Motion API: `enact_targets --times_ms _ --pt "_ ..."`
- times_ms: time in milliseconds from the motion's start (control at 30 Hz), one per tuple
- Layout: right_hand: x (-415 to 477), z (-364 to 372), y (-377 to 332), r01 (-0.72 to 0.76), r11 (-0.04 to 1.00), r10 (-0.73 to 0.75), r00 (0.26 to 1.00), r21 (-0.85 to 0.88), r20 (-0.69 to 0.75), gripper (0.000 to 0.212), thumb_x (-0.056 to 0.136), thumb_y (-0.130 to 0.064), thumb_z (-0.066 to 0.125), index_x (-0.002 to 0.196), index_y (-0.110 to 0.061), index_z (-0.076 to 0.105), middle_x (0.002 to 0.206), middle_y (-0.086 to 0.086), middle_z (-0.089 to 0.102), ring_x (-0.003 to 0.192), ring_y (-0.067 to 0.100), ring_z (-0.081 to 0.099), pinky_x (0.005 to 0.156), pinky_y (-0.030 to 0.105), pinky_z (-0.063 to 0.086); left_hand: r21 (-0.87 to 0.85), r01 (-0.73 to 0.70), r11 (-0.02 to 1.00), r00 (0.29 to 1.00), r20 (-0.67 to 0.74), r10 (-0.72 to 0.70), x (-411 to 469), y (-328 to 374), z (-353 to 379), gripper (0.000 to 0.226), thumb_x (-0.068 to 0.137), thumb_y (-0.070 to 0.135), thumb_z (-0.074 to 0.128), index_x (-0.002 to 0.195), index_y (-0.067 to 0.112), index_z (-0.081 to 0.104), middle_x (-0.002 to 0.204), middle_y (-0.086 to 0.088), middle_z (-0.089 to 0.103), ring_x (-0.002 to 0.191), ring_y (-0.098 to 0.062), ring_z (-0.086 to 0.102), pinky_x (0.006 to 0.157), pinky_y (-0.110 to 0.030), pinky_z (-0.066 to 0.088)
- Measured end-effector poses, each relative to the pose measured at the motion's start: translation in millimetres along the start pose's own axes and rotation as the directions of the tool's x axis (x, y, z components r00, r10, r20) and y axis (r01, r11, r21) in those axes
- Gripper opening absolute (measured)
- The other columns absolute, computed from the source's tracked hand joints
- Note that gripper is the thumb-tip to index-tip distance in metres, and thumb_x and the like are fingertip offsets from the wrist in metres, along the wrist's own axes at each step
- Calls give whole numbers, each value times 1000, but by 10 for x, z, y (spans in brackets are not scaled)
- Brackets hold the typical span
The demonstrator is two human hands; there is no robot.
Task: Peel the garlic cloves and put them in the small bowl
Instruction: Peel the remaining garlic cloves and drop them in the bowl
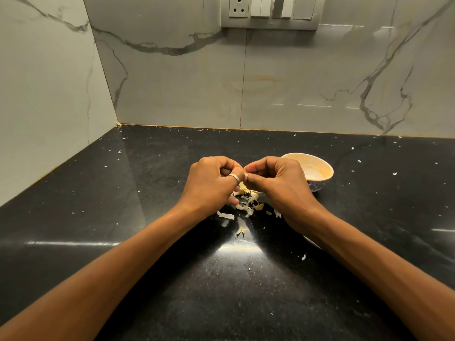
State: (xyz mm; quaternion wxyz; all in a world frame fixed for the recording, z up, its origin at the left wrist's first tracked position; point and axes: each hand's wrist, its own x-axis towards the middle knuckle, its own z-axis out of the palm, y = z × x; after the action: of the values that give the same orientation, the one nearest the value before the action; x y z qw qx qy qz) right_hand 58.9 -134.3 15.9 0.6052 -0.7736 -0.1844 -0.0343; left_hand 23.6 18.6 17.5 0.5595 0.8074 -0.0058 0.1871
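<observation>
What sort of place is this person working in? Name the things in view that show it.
Most likely a home kitchen: a polished black stone countertop meets marble-look wall tiles, a socket-and-switch panel sits on the wall, and garlic skins lie by a small bowl.

The garlic clove (243, 170) is almost fully hidden between the curled fingers of the left hand (211, 184) and the right hand (279, 183). The right hand covers the left side of the small bowl (318, 168). The top edge cuts the switch panel (270, 14).
</observation>
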Motion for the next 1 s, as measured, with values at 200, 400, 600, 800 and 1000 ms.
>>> enact_targets --times_ms 200,400,600,800,1000 --pt "1 -13 -27 -73 978 61 996 196 66 16 84 -1 76 99 -1 72 83 13 74 76 15 70 76 27 61 -150 132 980 991 44 -127 32 17 5 11 91 6 64 82 7 72 81 -18 69 69 -16 65 57 -34 60" --pt "22 -3 -39 -121 942 100 992 314 82 19 85 2 74 103 -3 72 91 14 73 81 16 69 75 23 59 -244 201 949 979 78 -187 54 30 -23 13 95 8 63 84 5 69 76 -8 60 62 -8 61 57 -32 59" --pt "60 -57 -78 -174 842 144 985 511 98 20 81 5 70 100 -2 72 86 9 73 84 19 70 81 26 60 -229 249 941 969 62 -241 79 -11 -61 17 95 12 62 82 4 68 77 -9 57 59 -9 58 58 -34 59" --pt "53 -84 -97 -218 871 181 975 440 127 19 83 -6 74 102 -7 73 93 9 75 85 16 71 73 26 57 -86 159 984 987 -4 -160 99 -36 -87 20 94 21 64 78 8 68 71 -6 61 61 -13 60 56 -32 58" --pt "58 -107 -87 -193 888 163 981 417 105 18 84 -9 74 101 -6 73 89 6 74 83 15 69 74 25 57 -34 9 999 1000 5 -8 79 -3 -131 16 93 8 63 93 20 74 86 -1 74 74 -9 67 58 -29 58"
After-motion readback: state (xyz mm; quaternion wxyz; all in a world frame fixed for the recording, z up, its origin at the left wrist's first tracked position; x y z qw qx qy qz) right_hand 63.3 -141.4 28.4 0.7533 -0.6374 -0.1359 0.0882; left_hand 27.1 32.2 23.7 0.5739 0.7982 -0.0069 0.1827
